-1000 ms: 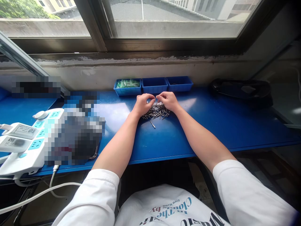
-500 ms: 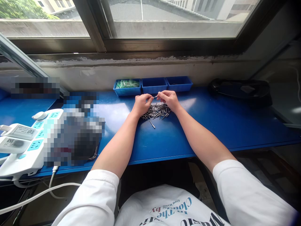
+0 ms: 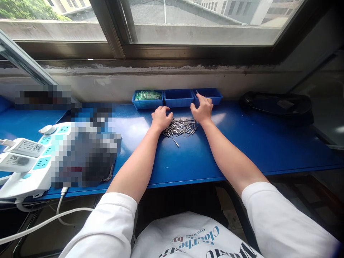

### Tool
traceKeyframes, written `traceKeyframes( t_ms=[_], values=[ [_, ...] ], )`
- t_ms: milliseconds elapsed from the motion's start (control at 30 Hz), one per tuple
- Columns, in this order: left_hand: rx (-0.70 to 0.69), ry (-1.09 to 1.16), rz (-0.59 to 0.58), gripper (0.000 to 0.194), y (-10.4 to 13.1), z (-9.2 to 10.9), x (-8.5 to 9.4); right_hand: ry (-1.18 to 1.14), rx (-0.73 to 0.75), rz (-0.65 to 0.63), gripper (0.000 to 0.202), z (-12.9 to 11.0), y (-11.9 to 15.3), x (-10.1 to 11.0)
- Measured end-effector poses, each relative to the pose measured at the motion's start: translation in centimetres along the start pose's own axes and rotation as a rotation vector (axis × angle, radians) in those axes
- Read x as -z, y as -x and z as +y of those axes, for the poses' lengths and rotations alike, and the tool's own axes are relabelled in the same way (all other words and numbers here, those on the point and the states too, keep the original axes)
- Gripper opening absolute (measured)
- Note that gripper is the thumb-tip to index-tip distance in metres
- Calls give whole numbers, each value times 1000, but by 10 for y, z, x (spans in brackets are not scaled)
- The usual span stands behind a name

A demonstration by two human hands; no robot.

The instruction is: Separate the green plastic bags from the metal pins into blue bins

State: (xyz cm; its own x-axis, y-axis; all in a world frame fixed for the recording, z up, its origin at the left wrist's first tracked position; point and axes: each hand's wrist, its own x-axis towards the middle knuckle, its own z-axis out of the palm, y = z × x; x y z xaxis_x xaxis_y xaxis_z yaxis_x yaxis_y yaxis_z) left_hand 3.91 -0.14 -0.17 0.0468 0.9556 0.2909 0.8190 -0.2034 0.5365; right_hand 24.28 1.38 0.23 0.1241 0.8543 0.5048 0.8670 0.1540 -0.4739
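Observation:
A pile of small metal rivet-like pins (image 3: 182, 126) lies on the blue table (image 3: 185, 161), with one loose pin (image 3: 175, 142) just in front of it. My left hand (image 3: 161, 118) is at the pile's left edge, thumb and fingers apart, nothing seen between them. Over the front edge of the right blue bin (image 3: 216, 96) reaches my right hand (image 3: 202, 107); a small metal pin (image 3: 197, 92) shows at its fingertips. The middle blue bin (image 3: 178, 102) stands beside it, and the left blue bin (image 3: 147, 104) holds green-and-clear plastic packets (image 3: 147, 95).
A white power strip (image 3: 43, 161) with plugs and cables lies at the left, beside a blurred dark item (image 3: 88, 154). At the back right rests a black case or bag (image 3: 278, 105). Behind the table are a wall and window.
My right hand has moved from above the pile, back and right to the right bin. My left hand's fingers have parted from the pin they were pinching. The view has shifted slightly.

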Motion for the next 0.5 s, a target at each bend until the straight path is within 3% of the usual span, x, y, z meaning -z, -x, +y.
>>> traceKeyframes(
  t_ms=[200,500],
  values=[
    [19,-60,-62,26,2,3,3,179,-215,21,68,21,-7,7],
    [-13,-57,-70,25,1,-1,0,129,-240,-51,76,35,-10,0]
  ],
)
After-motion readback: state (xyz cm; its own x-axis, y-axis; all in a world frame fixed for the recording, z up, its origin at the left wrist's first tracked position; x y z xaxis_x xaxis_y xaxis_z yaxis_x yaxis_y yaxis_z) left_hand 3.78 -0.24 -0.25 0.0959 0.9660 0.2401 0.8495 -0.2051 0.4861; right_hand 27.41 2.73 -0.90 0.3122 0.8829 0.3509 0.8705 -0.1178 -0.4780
